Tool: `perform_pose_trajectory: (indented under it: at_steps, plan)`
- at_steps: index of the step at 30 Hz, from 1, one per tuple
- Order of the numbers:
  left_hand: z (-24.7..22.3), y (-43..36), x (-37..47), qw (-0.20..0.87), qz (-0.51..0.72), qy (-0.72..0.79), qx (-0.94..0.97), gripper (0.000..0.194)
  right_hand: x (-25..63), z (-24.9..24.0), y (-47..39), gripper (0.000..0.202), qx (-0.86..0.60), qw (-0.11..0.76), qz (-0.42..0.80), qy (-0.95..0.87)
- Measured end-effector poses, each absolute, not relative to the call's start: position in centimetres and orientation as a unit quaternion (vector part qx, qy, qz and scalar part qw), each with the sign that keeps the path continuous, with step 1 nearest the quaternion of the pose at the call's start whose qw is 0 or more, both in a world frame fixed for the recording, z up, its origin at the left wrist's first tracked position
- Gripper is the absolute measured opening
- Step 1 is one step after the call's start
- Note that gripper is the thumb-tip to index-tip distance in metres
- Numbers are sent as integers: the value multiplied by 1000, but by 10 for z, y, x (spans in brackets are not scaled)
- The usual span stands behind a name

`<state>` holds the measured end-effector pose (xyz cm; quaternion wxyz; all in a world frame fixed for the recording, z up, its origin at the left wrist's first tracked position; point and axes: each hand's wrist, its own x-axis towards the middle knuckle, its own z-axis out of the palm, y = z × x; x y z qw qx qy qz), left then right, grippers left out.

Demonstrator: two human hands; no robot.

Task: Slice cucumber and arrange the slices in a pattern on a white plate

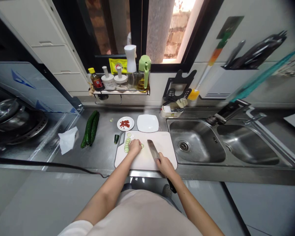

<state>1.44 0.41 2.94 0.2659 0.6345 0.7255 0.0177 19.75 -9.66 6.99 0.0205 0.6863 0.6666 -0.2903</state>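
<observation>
My right hand (166,165) is wrapped round a kitchen knife (152,150), its wide blade angled over the right half of the white cutting board (166,144). On the board's left part my left hand (135,147) is closed, fingers bent downward. Pale green cucumber slices (126,148) lie in an overlapping row just left of it. One more slice (142,146) shows at its fingertips; whether the fingers grip anything is hidden. A dark cucumber end (116,139) sits off the board, by its handle.
Behind the board stand a small plate of chopped red pieces (125,124) and a white square plate (147,123). Whole cucumbers (90,128) and a crumpled tissue (68,140) lie left. A double sink (199,141) is right; a condiment rack (123,92) hangs behind.
</observation>
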Motion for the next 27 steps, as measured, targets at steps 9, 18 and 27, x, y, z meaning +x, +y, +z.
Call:
perform_pose_trajectory:
  at_steps: [9, 18, 27]
  plan:
    - [29, 2, 11, 264, 27, 703, 660, 21, 201, 63, -98, 21, 682, 15, -284, 674]
    - [30, 7, 9, 279, 29, 685, 672, 26, 204, 61, -99, 18, 681, 17, -285, 674]
    - [34, 5, 8, 281, 28, 684, 672, 15, 205, 62, -99, 18, 678, 12, -293, 674]
